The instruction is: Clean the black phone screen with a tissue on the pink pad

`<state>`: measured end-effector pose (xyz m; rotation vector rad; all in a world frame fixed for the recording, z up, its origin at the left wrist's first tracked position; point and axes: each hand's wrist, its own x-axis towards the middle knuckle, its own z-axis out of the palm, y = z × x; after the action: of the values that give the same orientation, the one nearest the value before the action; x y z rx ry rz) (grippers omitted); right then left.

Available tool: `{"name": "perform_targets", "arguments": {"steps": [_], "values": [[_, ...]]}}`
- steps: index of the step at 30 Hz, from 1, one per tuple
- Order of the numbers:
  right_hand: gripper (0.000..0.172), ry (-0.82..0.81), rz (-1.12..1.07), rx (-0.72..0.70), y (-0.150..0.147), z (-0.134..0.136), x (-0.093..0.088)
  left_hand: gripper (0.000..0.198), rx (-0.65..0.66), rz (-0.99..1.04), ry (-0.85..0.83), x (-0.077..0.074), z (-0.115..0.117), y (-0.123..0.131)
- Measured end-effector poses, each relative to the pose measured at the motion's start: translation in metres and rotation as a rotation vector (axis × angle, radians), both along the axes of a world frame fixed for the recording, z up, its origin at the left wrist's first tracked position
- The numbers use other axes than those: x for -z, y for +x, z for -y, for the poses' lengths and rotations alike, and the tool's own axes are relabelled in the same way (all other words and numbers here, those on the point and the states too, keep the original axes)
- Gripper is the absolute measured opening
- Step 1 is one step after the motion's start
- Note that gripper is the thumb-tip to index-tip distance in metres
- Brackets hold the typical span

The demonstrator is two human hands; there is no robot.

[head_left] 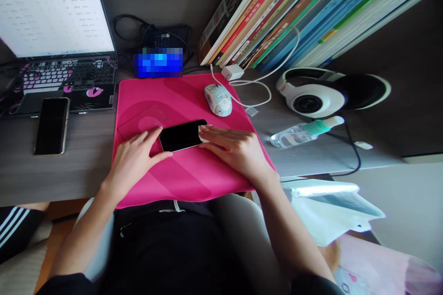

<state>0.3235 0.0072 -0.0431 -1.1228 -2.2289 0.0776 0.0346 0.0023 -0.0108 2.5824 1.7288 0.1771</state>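
Observation:
A black-screened phone [182,136] lies flat and slightly slanted on a pink desk mat [187,177]. My left hand [133,159] steadies its left end, the thumb at the near edge and the fingers at the far corner. With bent fingers, my right hand [235,147] presses a small white wipe [202,133] onto the right part of the screen; most of the wipe is hidden under the fingers. Just beyond my left hand rests a clear thin sheet with a dark outline, like a screen protector [141,120].
A patterned mouse [218,100] sits at the mat's far right. Right of the mat are a spray bottle [294,134], headphones [311,94] and a charger [232,72] with its white cable. Books [256,18] stand behind. To the left are a laptop [65,78] and another phone [51,126].

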Motion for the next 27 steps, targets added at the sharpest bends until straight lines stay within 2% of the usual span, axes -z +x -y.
{"name": "perform_targets", "arguments": {"steps": [27], "values": [[0.026,-0.075,-0.022,0.023,-0.0005,0.0006,-0.0022,0.073,-0.002,0.008,-0.017,-0.0012,0.0006,0.0007]]}}
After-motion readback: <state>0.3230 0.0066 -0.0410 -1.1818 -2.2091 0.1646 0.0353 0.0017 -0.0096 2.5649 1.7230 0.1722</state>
